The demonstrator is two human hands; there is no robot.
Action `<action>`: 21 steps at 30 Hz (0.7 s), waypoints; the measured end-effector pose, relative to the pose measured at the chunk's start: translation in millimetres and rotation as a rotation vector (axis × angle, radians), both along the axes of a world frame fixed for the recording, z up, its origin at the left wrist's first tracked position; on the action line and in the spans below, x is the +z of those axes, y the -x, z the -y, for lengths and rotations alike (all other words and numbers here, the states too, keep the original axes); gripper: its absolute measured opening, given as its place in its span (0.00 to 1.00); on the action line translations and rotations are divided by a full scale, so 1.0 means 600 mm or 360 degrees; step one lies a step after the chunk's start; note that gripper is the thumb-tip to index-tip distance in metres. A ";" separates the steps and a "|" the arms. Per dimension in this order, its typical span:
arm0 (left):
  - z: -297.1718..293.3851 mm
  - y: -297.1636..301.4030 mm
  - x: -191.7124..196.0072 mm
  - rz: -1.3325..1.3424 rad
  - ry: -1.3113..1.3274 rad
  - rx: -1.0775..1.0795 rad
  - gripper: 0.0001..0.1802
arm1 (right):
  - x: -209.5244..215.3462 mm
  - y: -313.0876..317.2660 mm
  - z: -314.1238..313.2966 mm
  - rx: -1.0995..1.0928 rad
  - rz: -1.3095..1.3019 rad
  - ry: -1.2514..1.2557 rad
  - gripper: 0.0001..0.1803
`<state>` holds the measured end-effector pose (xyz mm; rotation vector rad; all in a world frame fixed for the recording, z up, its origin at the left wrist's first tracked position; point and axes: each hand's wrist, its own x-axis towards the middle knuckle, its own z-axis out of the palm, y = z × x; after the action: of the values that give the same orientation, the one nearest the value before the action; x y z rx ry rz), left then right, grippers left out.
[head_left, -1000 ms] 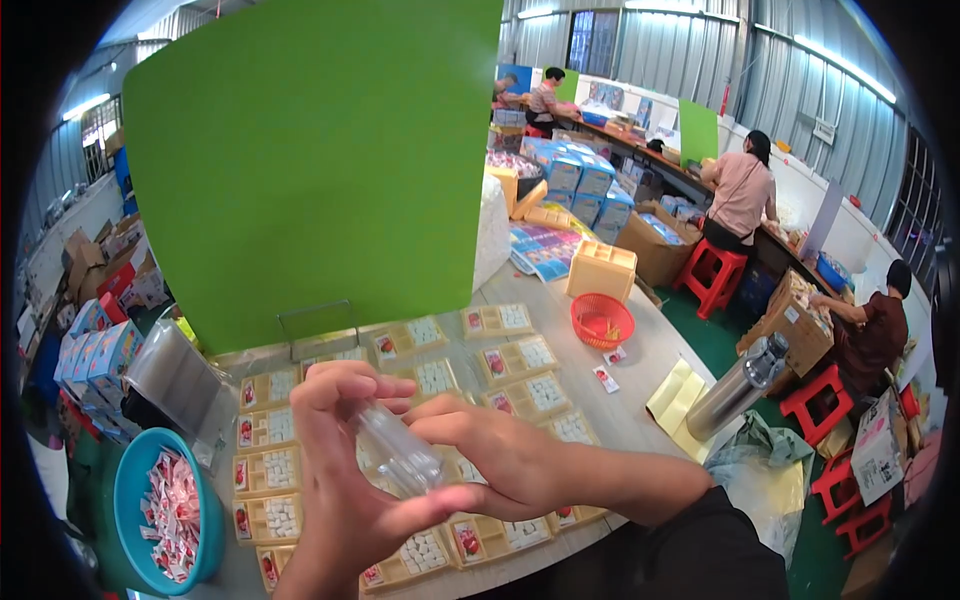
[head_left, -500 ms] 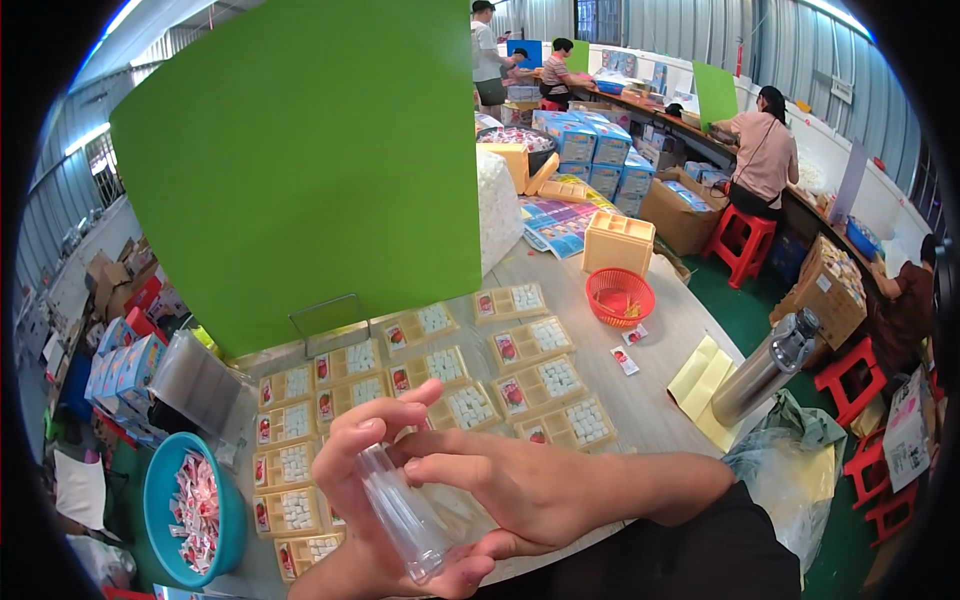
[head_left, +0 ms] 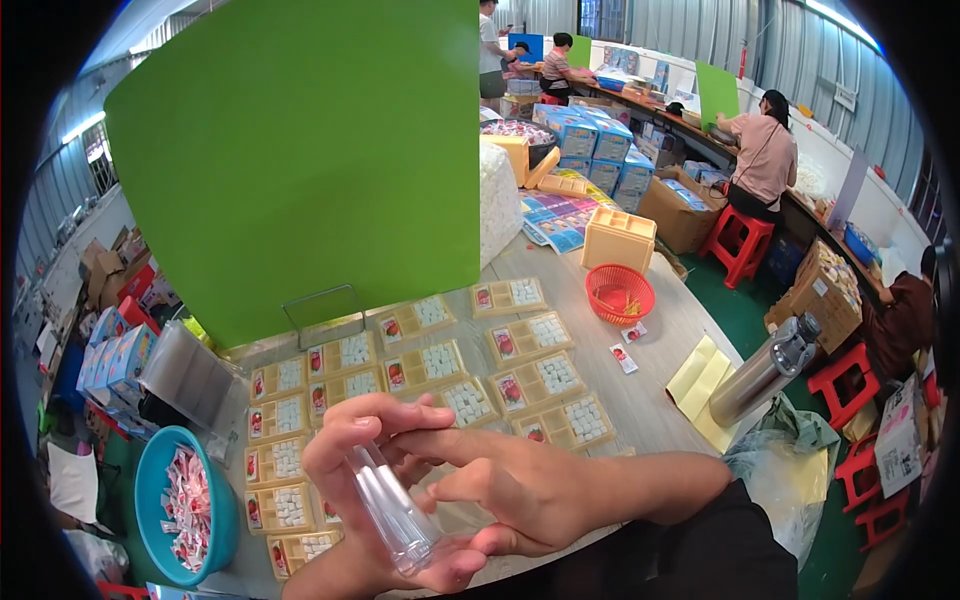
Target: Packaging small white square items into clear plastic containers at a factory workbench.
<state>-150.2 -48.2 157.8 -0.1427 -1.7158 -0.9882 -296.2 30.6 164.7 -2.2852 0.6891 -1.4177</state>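
Observation:
A clear, ribbed plastic piece, tube-like and see-through, is held tilted low in front of me. My left hand cradles it, fingers curled over its upper end and palm beneath. My right hand closes on it from the right, with bent fingers at its side and the thumb by its lower end. Whether it is one piece or a nested stack I cannot tell. Behind the hands lie rows of cream trays, each with small white pieces and a strawberry-printed packet. My hands hide some trays.
A green panel rises at the back. At left stands a teal basin of small packets. On the right are a red basket, loose packets, yellow paper and a steel flask. Co-workers sit farther off.
The clear piece and my left hand have shifted slightly left and up. My right fingers have moved a little along the piece. The view has tilted slightly.

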 end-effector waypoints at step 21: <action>0.011 -0.007 -0.001 -0.0005 -0.0347 -0.0420 0.55 | 0.014 -0.012 -0.017 -0.0425 -0.0181 -0.0066 0.23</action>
<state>-146.2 -54.7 157.0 -0.2323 -1.6005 -1.3617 -288.9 40.8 172.9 -2.3226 1.0836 -1.3767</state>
